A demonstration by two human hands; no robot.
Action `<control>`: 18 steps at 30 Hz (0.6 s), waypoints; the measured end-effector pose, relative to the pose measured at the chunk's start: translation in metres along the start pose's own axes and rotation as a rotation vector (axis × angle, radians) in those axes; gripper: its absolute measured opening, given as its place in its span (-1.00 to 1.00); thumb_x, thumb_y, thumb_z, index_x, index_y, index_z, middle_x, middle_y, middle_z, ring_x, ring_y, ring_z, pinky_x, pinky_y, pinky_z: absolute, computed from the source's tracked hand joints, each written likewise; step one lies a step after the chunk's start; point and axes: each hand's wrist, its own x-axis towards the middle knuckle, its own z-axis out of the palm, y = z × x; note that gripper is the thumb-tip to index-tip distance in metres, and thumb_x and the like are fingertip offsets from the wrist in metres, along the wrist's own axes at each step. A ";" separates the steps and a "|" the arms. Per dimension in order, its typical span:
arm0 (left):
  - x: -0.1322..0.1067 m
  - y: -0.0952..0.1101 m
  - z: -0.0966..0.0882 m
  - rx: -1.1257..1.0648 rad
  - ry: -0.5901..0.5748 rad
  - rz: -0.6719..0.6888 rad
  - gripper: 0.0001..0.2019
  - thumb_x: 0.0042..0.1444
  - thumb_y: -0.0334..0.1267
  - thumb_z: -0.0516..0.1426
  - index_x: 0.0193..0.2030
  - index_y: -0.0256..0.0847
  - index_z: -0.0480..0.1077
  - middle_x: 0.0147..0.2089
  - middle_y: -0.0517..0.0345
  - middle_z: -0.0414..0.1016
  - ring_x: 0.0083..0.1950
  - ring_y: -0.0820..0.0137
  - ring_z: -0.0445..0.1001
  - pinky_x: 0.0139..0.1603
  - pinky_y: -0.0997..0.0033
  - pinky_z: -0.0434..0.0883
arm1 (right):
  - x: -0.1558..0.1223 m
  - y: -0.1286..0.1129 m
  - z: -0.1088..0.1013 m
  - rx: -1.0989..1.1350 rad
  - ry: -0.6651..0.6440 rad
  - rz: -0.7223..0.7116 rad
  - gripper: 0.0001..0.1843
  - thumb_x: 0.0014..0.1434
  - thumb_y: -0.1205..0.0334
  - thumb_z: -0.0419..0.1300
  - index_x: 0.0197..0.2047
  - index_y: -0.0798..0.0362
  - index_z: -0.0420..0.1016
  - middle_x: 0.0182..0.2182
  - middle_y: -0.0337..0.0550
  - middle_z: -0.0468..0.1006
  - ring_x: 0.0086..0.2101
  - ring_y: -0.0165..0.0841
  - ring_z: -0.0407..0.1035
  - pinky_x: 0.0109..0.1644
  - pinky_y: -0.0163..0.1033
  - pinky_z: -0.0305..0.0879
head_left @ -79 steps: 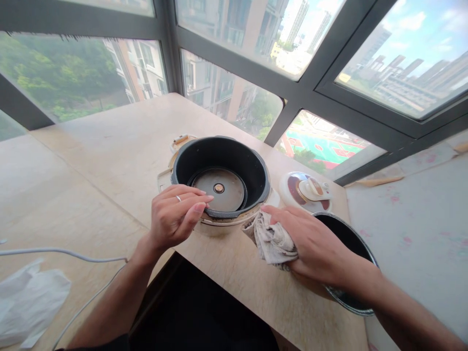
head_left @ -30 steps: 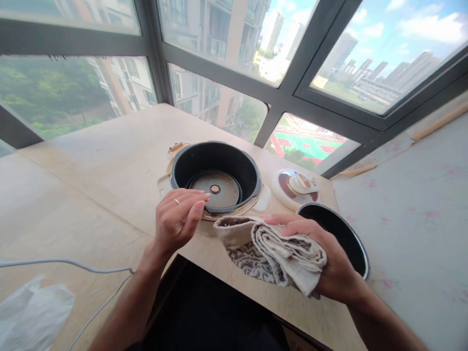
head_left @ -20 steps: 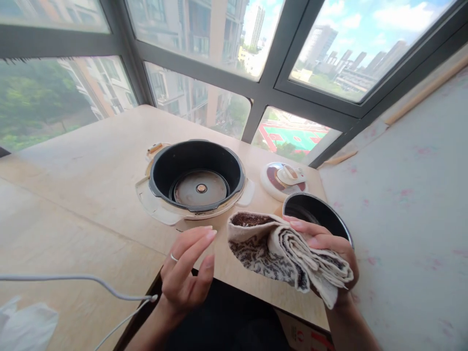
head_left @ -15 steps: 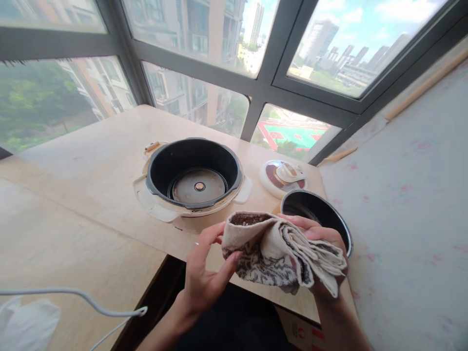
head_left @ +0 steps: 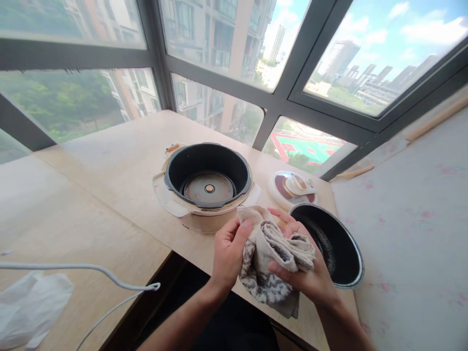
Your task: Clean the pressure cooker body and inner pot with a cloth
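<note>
Beige cloth [head_left: 260, 261]: folded and bunched, dark mottled pattern on some faces; held up in both hands over the ledge's front edge, in view between cooker and loose pot
Left hand [head_left: 228, 253]: gripping the cloth's left edge, thumb flat on the near side, other fingers curled behind it
Right hand [head_left: 310, 280]: wrapped round the thick folded roll, thumb below on the near side, fingers along the far side
White sheet [head_left: 34, 312]: crumpled, thin, lying at lower left, well apart from the hands
Cable [head_left: 73, 266]: pale, comes in from the left, bends back sharply near the ledge edge, second strand runs down out of view
Loose pot [head_left: 334, 248]: black inside, mouth up, light rim, greyish patch on the inner surface; just beyond the right hand, near the wall
Cooker [head_left: 210, 224]: off-white body, lid off, black interior; metal plate [head_left: 193, 190] at the bottom with a coppery centre button
Lid [head_left: 294, 191]: white and brown, handle up, just behind the loose pot
Ledge [head_left: 106, 185]: pale, marble-look, under all of it
Wall [head_left: 413, 229]: white, faint pink flowers, right side
Window frame [head_left: 278, 105]: dark grey
Outside: green court [head_left: 310, 150], trees, tower blocks, blue sky with cloud
</note>
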 end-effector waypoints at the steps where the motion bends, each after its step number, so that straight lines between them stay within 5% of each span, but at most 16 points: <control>1: 0.000 -0.001 0.002 -0.032 0.007 0.013 -0.65 0.25 -0.01 0.22 -0.04 -0.29 0.53 -0.19 0.07 0.56 -0.20 0.41 0.47 -0.12 0.46 0.42 | 0.003 0.000 0.001 -0.030 0.026 0.033 -0.46 -0.03 0.17 0.50 -0.07 -0.05 0.30 0.26 0.00 0.37 0.14 -0.10 0.42 0.13 -0.07 0.43; 5: 0.001 -0.005 0.007 -0.186 -0.010 0.003 -0.63 0.24 -0.05 0.23 0.05 -0.26 0.51 -0.03 0.00 0.58 -0.02 0.31 0.52 0.07 0.37 0.42 | 0.017 -0.002 0.007 -0.053 0.011 0.175 -0.04 -0.14 0.05 0.54 0.26 0.00 0.22 0.14 0.08 0.49 0.08 -0.08 0.46 0.16 -0.02 0.42; 7: 0.003 -0.008 0.008 -0.221 -0.036 -0.012 -0.62 0.24 -0.03 0.23 0.06 -0.26 0.51 0.02 -0.03 0.57 0.04 0.27 0.52 0.10 0.34 0.41 | 0.024 -0.004 0.010 -0.063 -0.008 0.185 -0.02 -0.13 0.05 0.54 0.29 0.05 0.22 0.09 0.07 0.54 0.05 -0.11 0.49 0.14 -0.05 0.44; 12: 0.008 -0.014 0.005 -0.103 -0.023 0.043 -0.61 0.26 -0.03 0.21 0.08 -0.25 0.51 0.09 -0.05 0.55 0.13 0.24 0.49 0.19 0.33 0.37 | 0.035 -0.010 0.012 -0.190 0.057 0.005 -0.47 0.01 0.24 0.44 0.05 0.05 0.46 -0.12 -0.13 0.63 -0.18 -0.30 0.55 -0.04 -0.28 0.48; 18: 0.010 -0.006 -0.002 -0.136 -0.022 -0.113 -0.54 0.30 0.08 0.12 0.12 -0.26 0.43 0.05 -0.06 0.54 0.02 0.26 0.54 -0.05 0.37 0.50 | 0.048 -0.030 0.006 -0.559 -0.139 -0.206 -0.85 0.16 0.32 0.27 -0.15 0.04 0.53 -0.25 -0.16 0.61 -0.30 -0.34 0.51 -0.21 -0.29 0.42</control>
